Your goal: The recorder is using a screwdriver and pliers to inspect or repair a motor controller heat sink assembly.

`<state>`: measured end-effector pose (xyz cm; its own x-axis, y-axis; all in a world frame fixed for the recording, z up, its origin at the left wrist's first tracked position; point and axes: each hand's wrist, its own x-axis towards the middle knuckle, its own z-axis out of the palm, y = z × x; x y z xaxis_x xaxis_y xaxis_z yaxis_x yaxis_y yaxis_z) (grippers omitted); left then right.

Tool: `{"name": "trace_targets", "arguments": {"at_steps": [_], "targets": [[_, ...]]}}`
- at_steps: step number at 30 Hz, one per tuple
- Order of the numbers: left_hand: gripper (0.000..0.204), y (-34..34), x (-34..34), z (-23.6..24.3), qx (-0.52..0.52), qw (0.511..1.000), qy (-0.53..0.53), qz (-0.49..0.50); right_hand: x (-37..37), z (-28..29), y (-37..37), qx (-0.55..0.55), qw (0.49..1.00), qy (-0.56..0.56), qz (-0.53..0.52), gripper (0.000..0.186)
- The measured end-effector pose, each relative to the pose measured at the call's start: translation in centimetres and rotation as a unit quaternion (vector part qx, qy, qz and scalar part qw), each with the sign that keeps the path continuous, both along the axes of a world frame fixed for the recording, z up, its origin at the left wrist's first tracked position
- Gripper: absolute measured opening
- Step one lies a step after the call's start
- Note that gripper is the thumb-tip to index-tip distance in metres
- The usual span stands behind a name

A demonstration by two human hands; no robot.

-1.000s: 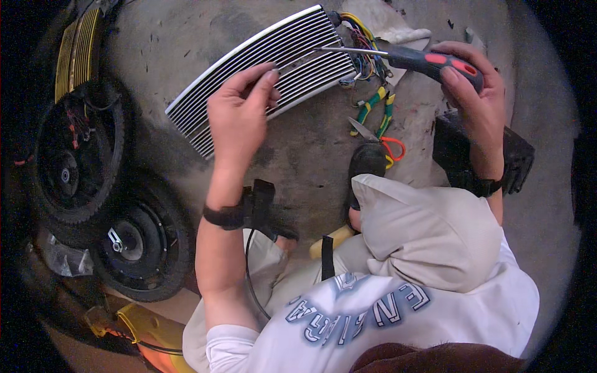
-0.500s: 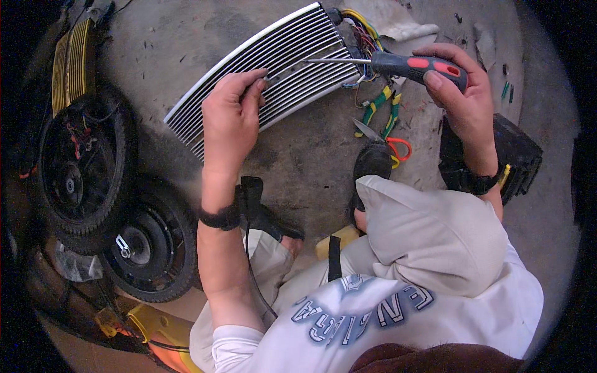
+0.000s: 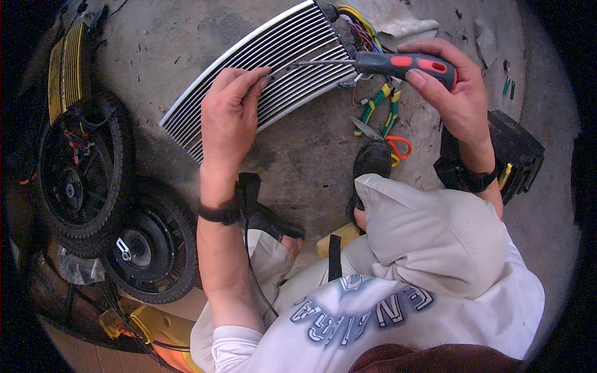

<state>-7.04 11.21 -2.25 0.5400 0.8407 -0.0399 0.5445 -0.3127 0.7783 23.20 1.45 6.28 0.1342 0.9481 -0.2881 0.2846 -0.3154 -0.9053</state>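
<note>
Right hand [image 3: 459, 96]: fingers wrapped around the handle of the screwdriver [image 3: 385, 62], shank held nearly level above the finned panel [image 3: 283, 40], apparently for control of the tip. Left hand [image 3: 229, 118]: thumb and forefinger brought together; whether anything is pinched cannot be told. Some fins are covered by it. Wires [image 3: 368, 37] are bunched at the panel's right end; pliers [image 3: 392, 115] and scissors [image 3: 369, 130] are laid near the shoe [image 3: 373, 160].

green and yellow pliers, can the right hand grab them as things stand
Probably not while it grips the screwdriver: the right hand looks occupied by the screwdriver, though the pliers lie nearby, handles uncovered.
</note>
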Motion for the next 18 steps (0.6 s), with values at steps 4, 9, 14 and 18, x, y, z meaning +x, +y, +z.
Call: {"name": "trace_targets", "arguments": {"at_steps": [4, 9, 14, 18], "targets": [[0.017, 0.08, -0.01, -0.29, 0.022, 0.999, -0.023, -0.004, -0.17, -0.02, 0.11, 0.010, 1.000, -0.021, 0.014, 0.035], [0.020, 0.24, -0.45, -0.59, -0.011, 1.000, 0.018, -0.015, -0.22, 0.50, -0.07, -0.013, 1.000, -0.023, 0.010, 0.036], [0.019, 0.33, -0.17, -1.00, 0.036, 0.999, -0.015, -0.022, 0.00, 0.33, -0.25, 0.007, 0.999, -0.033, 0.013, 0.036], [0.019, 0.20, -0.22, -0.75, 0.025, 1.000, -0.013, -0.013, -0.22, 0.30, -0.49, 0.026, 1.000, 0.013, -0.003, 0.036]]}}
